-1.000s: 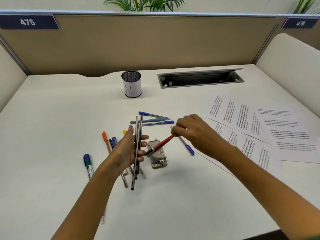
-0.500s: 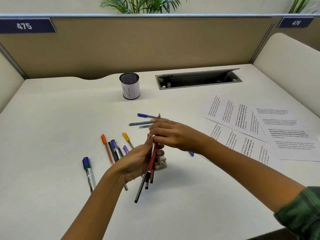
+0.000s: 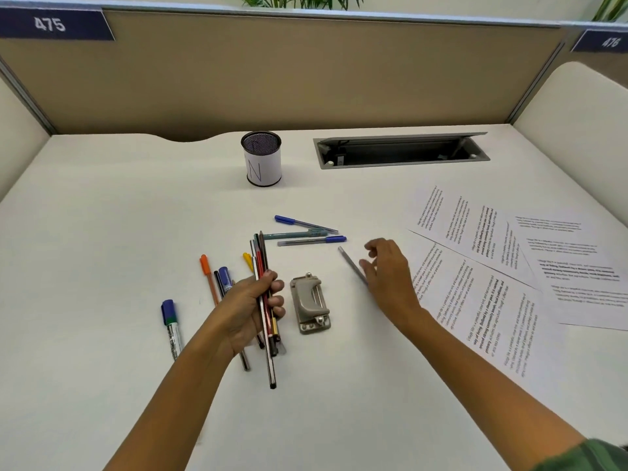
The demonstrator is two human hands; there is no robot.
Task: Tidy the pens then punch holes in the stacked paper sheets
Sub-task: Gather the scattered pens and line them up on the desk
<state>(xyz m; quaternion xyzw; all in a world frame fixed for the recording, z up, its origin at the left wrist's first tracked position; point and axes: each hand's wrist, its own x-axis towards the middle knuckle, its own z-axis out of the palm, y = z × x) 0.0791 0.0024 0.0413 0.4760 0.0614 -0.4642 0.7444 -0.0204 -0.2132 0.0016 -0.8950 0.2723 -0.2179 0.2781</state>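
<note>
My left hand (image 3: 249, 305) grips a bundle of pens and pencils (image 3: 263, 287), a red one among them, held over the desk. My right hand (image 3: 385, 273) hovers with loosely curled fingers over a grey pen (image 3: 351, 265) lying on the desk and holds nothing. Three pens (image 3: 306, 231) lie side by side behind the bundle. An orange pen (image 3: 208, 277), a blue one (image 3: 225, 277), a yellow one (image 3: 248, 260) and a blue-green marker (image 3: 171, 322) lie at the left. A grey hole punch (image 3: 311, 304) sits between my hands. Printed paper sheets (image 3: 503, 266) lie spread at the right.
A mesh pen cup (image 3: 261, 159) marked N stands at the back of the white desk (image 3: 102, 232). An open cable tray (image 3: 401, 153) is set into the desk behind the sheets. Partition panels close off the back and both sides.
My right hand passed the red pencil into the bundle in my left hand, let go and moved right over the grey pen. My left hand now grips the larger bundle.
</note>
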